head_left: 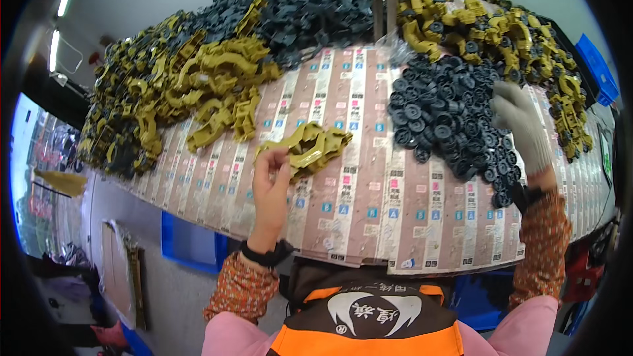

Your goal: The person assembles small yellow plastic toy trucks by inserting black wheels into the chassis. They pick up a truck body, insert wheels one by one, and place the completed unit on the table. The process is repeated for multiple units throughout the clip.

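My left hand is bare and grips an olive-yellow plastic frame part by its near end, just above the table. My right hand wears a grey knit glove and reaches into a heap of small black plastic wheels; its fingers rest on the wheels, and whether it holds one is hidden.
The table is covered with printed cardboard sheets. A pile of olive-yellow frames lies at the left, dark grey parts at the back, assembled yellow pieces with wheels at the right. Blue bins stand below.
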`<state>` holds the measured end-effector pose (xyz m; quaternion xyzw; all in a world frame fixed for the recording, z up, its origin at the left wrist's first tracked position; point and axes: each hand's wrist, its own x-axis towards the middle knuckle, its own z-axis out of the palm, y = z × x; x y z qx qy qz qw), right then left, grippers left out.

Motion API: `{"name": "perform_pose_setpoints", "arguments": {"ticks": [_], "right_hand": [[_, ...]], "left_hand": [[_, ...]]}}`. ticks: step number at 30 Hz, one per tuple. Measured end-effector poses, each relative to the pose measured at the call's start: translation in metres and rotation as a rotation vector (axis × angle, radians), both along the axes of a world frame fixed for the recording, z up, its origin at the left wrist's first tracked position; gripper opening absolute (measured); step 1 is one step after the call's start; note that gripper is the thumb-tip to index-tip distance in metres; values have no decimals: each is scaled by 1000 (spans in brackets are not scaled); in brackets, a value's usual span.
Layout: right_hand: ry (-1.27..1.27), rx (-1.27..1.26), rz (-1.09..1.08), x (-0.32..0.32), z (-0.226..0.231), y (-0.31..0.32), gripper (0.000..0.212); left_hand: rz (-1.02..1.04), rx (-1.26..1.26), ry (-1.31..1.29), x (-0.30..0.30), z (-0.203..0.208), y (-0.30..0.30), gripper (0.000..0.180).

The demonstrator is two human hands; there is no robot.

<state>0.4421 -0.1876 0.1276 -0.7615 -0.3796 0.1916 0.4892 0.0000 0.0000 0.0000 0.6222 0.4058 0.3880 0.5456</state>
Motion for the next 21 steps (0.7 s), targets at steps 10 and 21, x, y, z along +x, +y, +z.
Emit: {"name": "perform_pose_setpoints", "arguments": {"ticks": [10,21], "right_hand": [[-58,-83,-6,-57,-78,-147,31],[-562,-347,-293,-37,-90,-207,26]], "left_hand": [[-203,924,907,51,30,11,48],[-308,827,778,51,18,-36,56]]}}
